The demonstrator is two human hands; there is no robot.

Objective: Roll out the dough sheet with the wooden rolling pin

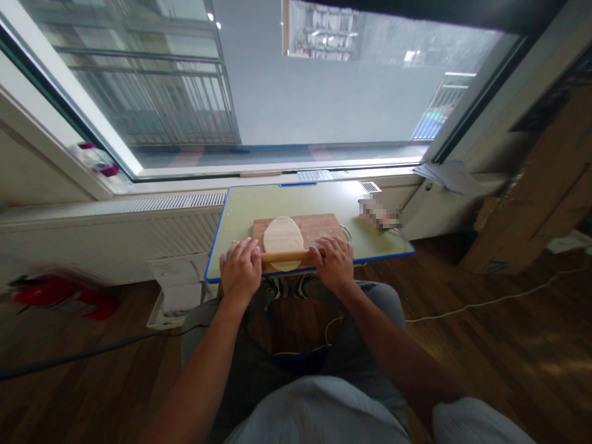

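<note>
A wooden rolling pin (285,256) lies across the near part of a flat oval sheet of dough (283,234). My left hand (241,266) is closed over the pin's left end, and my right hand (335,261) grips its right end. Both palms face down, so the pin's two ends are hidden. Under the dough is a wooden cutting board (324,223) with a metal handle (346,233) on its right side. A little of the dough shows on the near side of the pin, close to the table's front edge.
The board rests on a small green table (245,200) with a blue rim. A pixelated item (380,213) sits at its right. Behind stand a radiator (185,222) and a window. A red fire extinguisher (65,296) lies left on the floor; a cardboard box (522,203) leans right.
</note>
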